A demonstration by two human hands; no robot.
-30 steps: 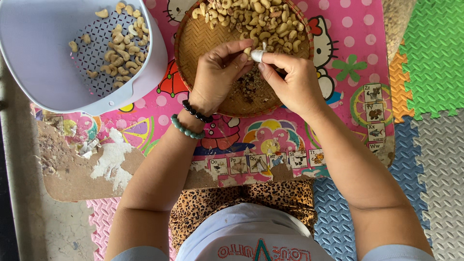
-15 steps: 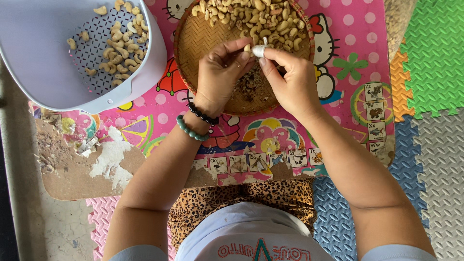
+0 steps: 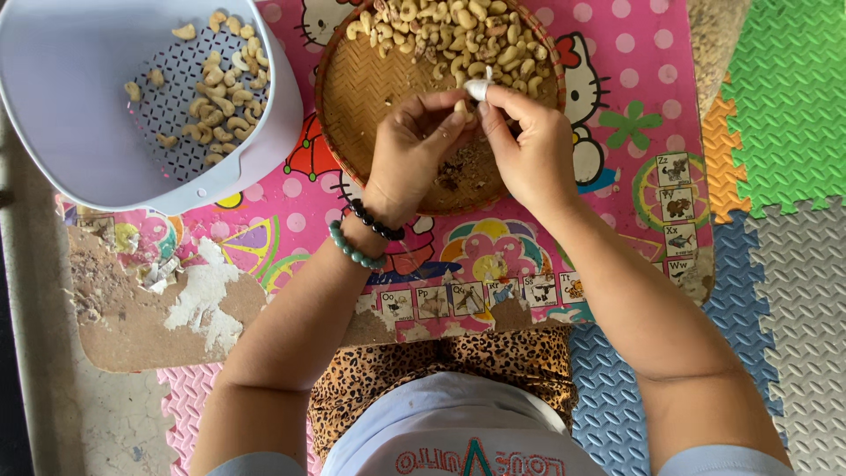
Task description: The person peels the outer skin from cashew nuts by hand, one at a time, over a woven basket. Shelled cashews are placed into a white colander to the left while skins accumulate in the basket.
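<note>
Pinching 1 cashew (image 3: 461,109) between both hands over the woven tray (image 3: 370,97), left hand (image 3: 414,145) fingers closed on its left end, right hand (image 3: 524,145) fingers holding a small pale-wrapped tool (image 3: 478,87) just above it.

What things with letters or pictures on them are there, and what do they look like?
Alphabet squares: small picture cards printed on the pink mat, in a column at right.
More squares: a row along the mat's near edge.
Cartoon cat: white, red bow, beside the woven tray.
No packages or screens.
</note>
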